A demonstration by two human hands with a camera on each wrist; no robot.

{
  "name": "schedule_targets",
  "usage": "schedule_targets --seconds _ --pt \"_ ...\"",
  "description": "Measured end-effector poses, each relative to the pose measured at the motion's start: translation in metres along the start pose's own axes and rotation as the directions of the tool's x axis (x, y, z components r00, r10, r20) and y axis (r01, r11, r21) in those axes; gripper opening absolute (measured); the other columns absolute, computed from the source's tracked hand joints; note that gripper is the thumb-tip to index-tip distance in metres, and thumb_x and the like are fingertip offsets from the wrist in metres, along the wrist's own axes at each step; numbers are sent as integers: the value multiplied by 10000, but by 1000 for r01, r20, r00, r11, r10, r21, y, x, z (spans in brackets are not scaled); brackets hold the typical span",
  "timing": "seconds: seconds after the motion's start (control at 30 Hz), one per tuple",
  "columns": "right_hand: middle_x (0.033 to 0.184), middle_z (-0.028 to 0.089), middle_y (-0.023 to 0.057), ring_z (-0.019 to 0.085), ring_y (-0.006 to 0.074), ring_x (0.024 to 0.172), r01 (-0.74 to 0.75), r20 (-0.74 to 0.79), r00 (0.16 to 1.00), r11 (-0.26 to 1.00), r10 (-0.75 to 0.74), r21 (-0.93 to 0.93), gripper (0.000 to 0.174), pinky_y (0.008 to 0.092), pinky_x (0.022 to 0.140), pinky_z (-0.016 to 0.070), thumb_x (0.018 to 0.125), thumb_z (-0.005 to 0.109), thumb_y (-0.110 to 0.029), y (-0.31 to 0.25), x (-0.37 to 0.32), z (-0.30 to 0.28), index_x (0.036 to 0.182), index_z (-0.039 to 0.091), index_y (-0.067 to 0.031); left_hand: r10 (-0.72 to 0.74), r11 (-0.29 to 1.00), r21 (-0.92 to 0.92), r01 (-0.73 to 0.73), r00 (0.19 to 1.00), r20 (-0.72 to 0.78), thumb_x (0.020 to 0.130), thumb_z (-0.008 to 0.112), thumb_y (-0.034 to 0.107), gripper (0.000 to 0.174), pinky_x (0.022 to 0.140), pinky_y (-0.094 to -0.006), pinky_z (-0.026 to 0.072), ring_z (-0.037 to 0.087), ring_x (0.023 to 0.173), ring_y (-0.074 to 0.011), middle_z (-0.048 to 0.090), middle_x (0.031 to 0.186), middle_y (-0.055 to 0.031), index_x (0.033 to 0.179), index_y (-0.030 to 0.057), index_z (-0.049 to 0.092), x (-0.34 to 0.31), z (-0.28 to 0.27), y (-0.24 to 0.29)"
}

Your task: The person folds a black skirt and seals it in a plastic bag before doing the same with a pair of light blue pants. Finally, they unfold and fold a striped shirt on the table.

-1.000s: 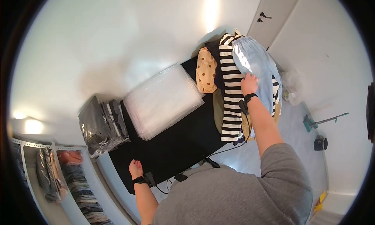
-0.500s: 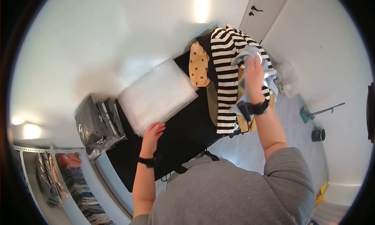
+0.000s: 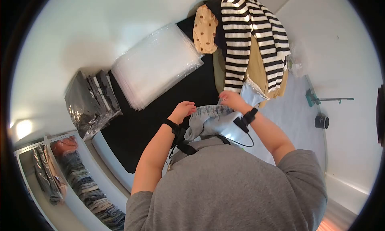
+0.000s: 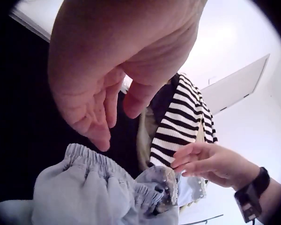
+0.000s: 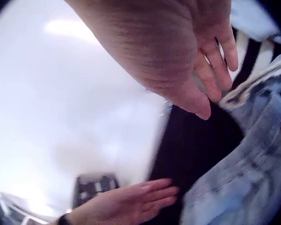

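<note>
Fingers on your left hand (image 3: 183, 110) curve loosely, thumb apart, with hold of nothing; the light-blue garment (image 3: 208, 123) lies just beside their tips, toward your body, its gathered waistband (image 4: 107, 169) running across to your right fingers; those on your right hand (image 3: 234, 100) are relaxed and slightly parted, gripping nothing, near pale lacy trim (image 4: 173, 190), though whether they touch it you cannot tell; past the right fingertips lies a striped knit (image 3: 236, 50) over tan cloth (image 3: 256, 66); beyond your left fingers, on the black table (image 3: 132, 135), lies a stack of clear bags (image 3: 156, 66); farther from both hands rests polka-dot cloth (image 3: 205, 30).
</note>
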State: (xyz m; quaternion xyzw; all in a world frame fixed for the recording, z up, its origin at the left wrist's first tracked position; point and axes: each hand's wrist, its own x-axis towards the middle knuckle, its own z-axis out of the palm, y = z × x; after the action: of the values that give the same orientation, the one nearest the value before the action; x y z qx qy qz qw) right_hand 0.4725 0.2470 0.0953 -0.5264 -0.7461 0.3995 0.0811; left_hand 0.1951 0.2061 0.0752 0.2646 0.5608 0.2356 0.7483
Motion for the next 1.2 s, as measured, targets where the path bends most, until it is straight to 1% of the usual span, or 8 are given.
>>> schedule_targets --seconds 0.17,0.23,0.37,0.5,0.7,0.87,1.1,1.2 --pt "1064 502 135 531 344 995 -180 -158 975 971 155 -155 570 390 840 459 636 757 -142 29 -21 35 1147 504 -114 -1 986 168 5 1000 -24 811 630 168 401 783 -304 466 569 887 -184 609 998 -102 1161 1 528 12 4 -41" --pt "1093 473 135 514 352 1019 -205 -189 965 972 181 -117 588 394 847 452 637 763 -140 32 -19 39 1160 495 -134 306 857 436 -276 952 2 759 678 190 482 803 -328 461 559 886 -227 583 981 -124 1194 49 524 12 10 -54" --pt "1061 501 134 534 351 968 -100 -215 973 991 79 -88 463 402 843 455 715 702 -144 39 -23 35 1141 518 -141 341 538 839 -87 932 -123 692 714 198 433 820 -357 460 527 954 -306 529 999 -171 1083 69 577 10 27 -48" --pt "1018 540 139 531 355 964 -78 -299 952 996 65 -32 399 404 834 451 719 634 -80 41 -23 38 1107 549 -116 400 425 888 -176 916 -10 679 702 181 249 724 -363 463 545 815 -304 557 874 -148 839 40 573 13 18 -43" --pt "1161 539 111 489 305 1103 390 -153 892 896 -425 -214 454 417 936 384 631 568 0 -10 -49 30 1076 563 -94 352 759 505 -412 911 214 716 568 46 217 536 -280 335 374 593 -117 377 605 -18 682 50 354 -31 28 -13" --pt "991 621 32 542 249 1035 245 -166 949 957 -269 -154 170 396 892 397 619 679 -110 2 -72 61 769 601 -84 444 647 498 -577 816 370 724 549 19 196 541 -274 336 364 606 -123 389 630 -34 688 38 357 -84 29 18" --pt "802 599 59 572 255 852 172 -259 934 945 -246 -280 125 415 922 380 631 667 -98 -49 -126 37 731 594 -81 481 277 586 -761 638 601 742 561 24 151 581 -333 391 468 635 -245 440 694 -104 732 26 411 -133 2 27" --pt "762 589 79 573 268 802 204 -191 946 940 -261 -274 144 404 848 418 643 665 -99 -74 -145 18 763 589 -72 456 353 617 -703 705 543 759 583 31 136 618 -317 427 525 679 -227 502 742 -94 806 31 456 -161 0 29"
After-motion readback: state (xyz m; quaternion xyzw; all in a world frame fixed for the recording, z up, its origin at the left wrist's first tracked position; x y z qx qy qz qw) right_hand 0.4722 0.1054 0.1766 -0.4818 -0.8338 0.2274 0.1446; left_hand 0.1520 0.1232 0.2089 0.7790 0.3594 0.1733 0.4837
